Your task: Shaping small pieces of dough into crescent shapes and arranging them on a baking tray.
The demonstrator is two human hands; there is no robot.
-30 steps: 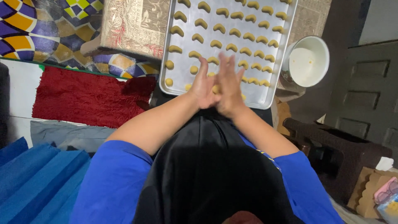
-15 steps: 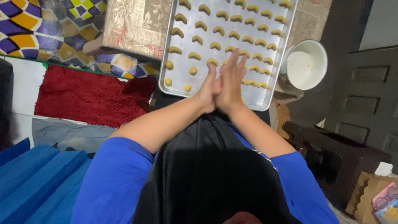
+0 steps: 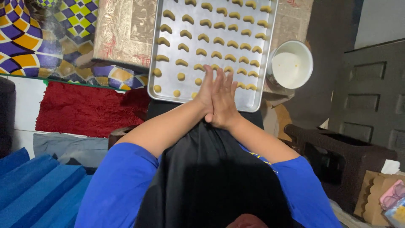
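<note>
Patterned floor cushions in purple, yellow and white fill the far left corner, with a red rug (image 3: 84, 109) below them and blue folded mats (image 3: 38, 185) nearer. At centre, a metal baking tray (image 3: 168, 90) carries rows of pale crescent cookies (image 3: 211, 40). Over its near edge, the left hand (image 3: 206, 90) and right hand (image 3: 223, 101) press flat, palm to palm; whether anything lies between them cannot be seen. Just right of the tray stands a white bowl (image 3: 291, 65). At the near right corner sits a scalloped brown cardboard package (image 3: 375, 200).
</note>
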